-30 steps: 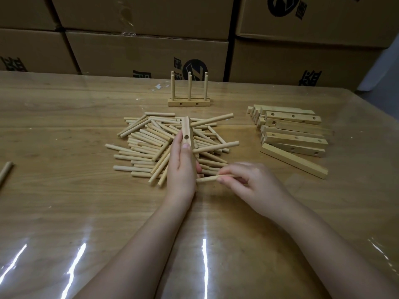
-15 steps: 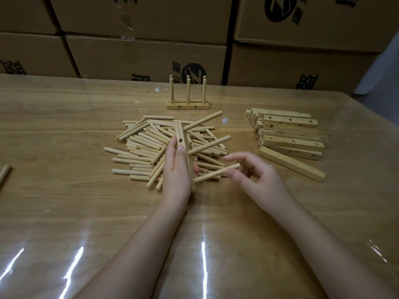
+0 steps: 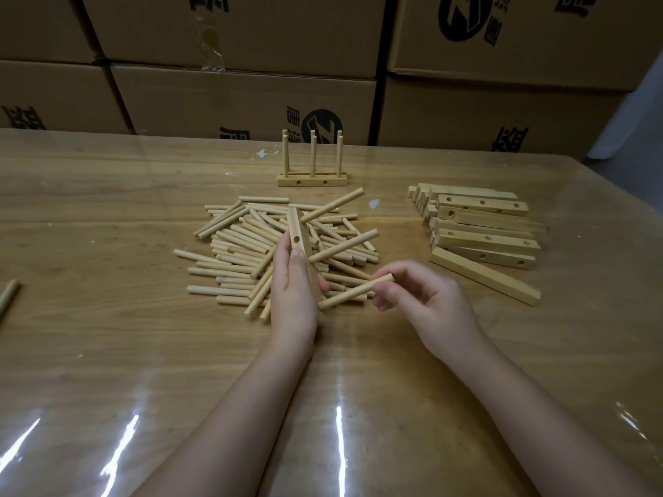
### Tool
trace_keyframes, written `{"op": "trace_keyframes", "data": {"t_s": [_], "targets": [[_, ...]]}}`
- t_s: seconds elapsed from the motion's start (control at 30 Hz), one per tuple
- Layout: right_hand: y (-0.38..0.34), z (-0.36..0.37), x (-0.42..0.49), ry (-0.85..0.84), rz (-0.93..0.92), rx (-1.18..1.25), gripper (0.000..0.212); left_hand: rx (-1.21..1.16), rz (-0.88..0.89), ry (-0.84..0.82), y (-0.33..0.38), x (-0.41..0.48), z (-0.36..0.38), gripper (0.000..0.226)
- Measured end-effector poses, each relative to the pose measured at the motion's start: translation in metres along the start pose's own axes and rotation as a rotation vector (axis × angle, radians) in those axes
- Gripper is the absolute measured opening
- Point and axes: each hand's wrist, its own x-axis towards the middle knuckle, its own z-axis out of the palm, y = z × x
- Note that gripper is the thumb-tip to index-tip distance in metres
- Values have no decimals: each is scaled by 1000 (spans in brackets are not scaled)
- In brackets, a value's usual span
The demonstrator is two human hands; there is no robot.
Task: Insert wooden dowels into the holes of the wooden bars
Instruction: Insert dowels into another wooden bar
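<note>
My left hand (image 3: 292, 285) grips a wooden bar (image 3: 299, 234) that points away from me above the dowel pile, one hole showing just past my thumb. A dowel (image 3: 353, 293) is pinched at its right end by my right hand (image 3: 427, 299); its free end lies close to the bar's lower part, near my left palm. A second dowel (image 3: 344, 245) sticks out to the right from the bar's side. Loose dowels (image 3: 240, 252) lie heaped on the table beneath both hands.
A finished bar with three upright dowels (image 3: 312, 174) stands behind the pile. A stack of drilled bars (image 3: 480, 227) lies at the right. One stray dowel (image 3: 9, 295) lies at the left edge. Cardboard boxes (image 3: 244, 98) wall off the table's far side.
My right hand lifted the dowel off the pile and tilted it, right end higher, its free end toward the bar. My left hand kept hold of the bar.
</note>
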Motion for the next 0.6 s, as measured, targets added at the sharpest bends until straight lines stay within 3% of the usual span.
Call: {"op": "trace_keyframes", "data": {"t_s": [0.17,0.4,0.6], "targets": [[0,1,0,5,5,-37,23,-2,-21,7,1,0,0,31],[0,0,0,3,-38,-92,7,49,-10,10,2,-2,-1,34],[0,1,-1,3,-29,-109,12,60,-2,14,1,-1,0,38]]}}
